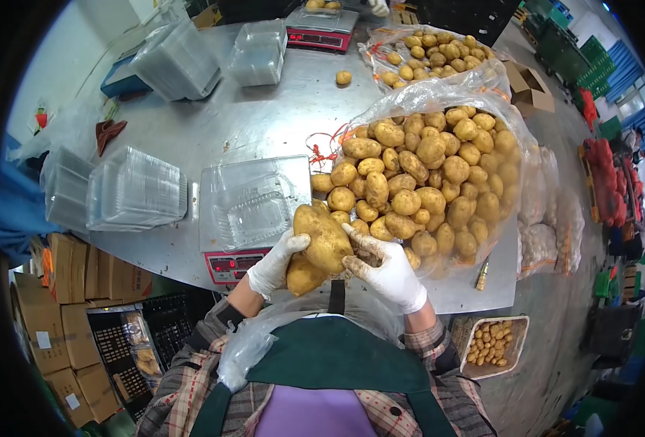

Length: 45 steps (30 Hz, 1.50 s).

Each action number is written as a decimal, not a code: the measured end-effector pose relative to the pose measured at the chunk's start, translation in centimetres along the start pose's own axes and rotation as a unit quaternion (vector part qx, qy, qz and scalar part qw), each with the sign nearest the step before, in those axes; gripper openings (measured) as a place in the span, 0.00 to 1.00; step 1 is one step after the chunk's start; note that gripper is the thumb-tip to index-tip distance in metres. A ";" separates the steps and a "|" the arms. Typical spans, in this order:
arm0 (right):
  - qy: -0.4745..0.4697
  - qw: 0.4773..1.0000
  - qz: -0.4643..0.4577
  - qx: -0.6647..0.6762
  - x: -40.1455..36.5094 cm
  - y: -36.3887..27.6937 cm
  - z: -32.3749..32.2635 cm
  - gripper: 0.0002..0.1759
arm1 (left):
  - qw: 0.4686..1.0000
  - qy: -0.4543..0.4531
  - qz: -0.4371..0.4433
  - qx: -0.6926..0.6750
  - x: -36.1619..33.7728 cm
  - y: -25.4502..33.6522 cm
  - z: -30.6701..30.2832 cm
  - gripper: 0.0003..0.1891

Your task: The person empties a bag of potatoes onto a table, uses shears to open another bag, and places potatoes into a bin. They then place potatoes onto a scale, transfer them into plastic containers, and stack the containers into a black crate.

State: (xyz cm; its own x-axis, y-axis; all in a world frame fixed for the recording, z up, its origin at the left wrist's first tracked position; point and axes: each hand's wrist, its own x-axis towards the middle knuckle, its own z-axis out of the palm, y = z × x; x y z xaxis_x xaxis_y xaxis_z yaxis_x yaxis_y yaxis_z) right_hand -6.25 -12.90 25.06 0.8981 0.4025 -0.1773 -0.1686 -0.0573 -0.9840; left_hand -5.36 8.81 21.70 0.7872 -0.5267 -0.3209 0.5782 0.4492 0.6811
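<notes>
Two large potatoes are held in front of my chest, the upper potato (324, 237) overlapping the lower potato (304, 274). My left hand (277, 266), in a white glove, grips them from the left side. My right hand (391, 271), also gloved in white, has its thumb and fingers against the right side of the upper potato. Just beyond my left hand, an open clear plastic tray (258, 218) lies on the plate of a red scale (224, 268). A large heap of potatoes (417, 171) spills from an open plastic bag (515, 146) beyond my right hand.
Stacks of clear trays (136, 189) stand at the left of the metal table (264, 120). A second scale (321, 36) and another bag of potatoes (446, 54) are at the back. A knife-like tool (482, 275) lies near the right edge. Below stands a basket (515, 360) with potatoes.
</notes>
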 end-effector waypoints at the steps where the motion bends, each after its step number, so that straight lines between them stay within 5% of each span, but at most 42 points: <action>1: -0.010 1.000 -0.004 -0.025 -0.1 0.1 -0.2 0.33 | 1.000 0.002 0.010 0.013 0.0 0.1 0.3 0.38; 4: -0.002 1.000 -0.019 -0.013 -0.4 0.0 0.2 0.30 | 0.998 0.001 0.022 0.054 0.2 -0.1 0.3 0.37; 7: 0.023 0.938 -0.030 -0.344 -0.2 -0.3 0.2 0.27 | 0.999 -0.001 0.020 0.042 0.2 -0.2 0.1 0.37; 13: 0.025 0.999 -0.018 0.014 -0.3 0.6 0.0 0.24 | 1.000 0.010 0.007 0.011 -0.1 0.2 0.3 0.35; 16: 0.034 0.998 0.053 -0.029 0.1 -0.3 0.4 0.23 | 0.998 0.005 0.032 0.052 0.1 0.3 0.4 0.33; 19: 0.020 0.999 0.049 -0.011 0.2 0.1 0.4 0.24 | 0.999 0.007 0.032 0.043 0.2 -0.3 -0.4 0.32; 25: 0.059 0.979 -0.032 -0.192 0.7 2.0 0.5 0.27 | 0.995 0.039 0.041 0.079 0.5 -0.8 -0.6 0.31; 28: -0.012 0.993 0.012 0.114 0.7 2.8 -0.8 0.30 | 0.999 0.024 0.025 -0.005 0.2 -0.4 -0.6 0.29; 31: 0.029 0.998 -0.037 -0.046 1.7 2.8 1.0 0.32 | 0.997 0.052 0.012 0.053 0.6 -0.8 -0.8 0.28; 35: 0.043 0.973 0.075 0.214 4.0 5.4 1.1 0.30 | 0.987 0.063 -0.123 -0.080 -0.4 -0.7 -4.1 0.23; 36: 0.041 0.929 0.072 0.361 4.7 5.9 1.6 0.28 | 0.984 0.025 -0.086 -0.153 -0.8 0.0 -4.4 0.20; 39: -0.020 0.889 0.107 0.445 5.4 5.7 1.8 0.29 | 0.971 0.109 0.029 -0.210 -2.5 2.5 -5.0 0.18; 42: -0.051 0.886 0.100 0.450 7.3 5.7 3.3 0.29 | 0.979 0.135 0.130 -0.081 -3.5 3.3 -7.4 0.17; 44: -0.046 0.888 0.113 0.444 8.8 4.6 4.6 0.29 | 0.960 0.174 0.094 -0.200 -3.7 5.0 -8.7 0.15; 45: -0.023 0.941 0.052 0.335 10.0 4.8 5.4 0.30 | 0.944 0.189 0.074 -0.260 -3.8 5.7 -9.2 0.14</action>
State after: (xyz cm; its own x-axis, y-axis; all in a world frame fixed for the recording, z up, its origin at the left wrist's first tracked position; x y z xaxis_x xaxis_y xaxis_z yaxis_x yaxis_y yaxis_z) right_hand -0.27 -4.21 18.69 0.8466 0.4660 -0.2571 -0.4869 0.4833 -0.7275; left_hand -3.08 20.01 20.78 0.8315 -0.1786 -0.5261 0.4051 0.8429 0.3542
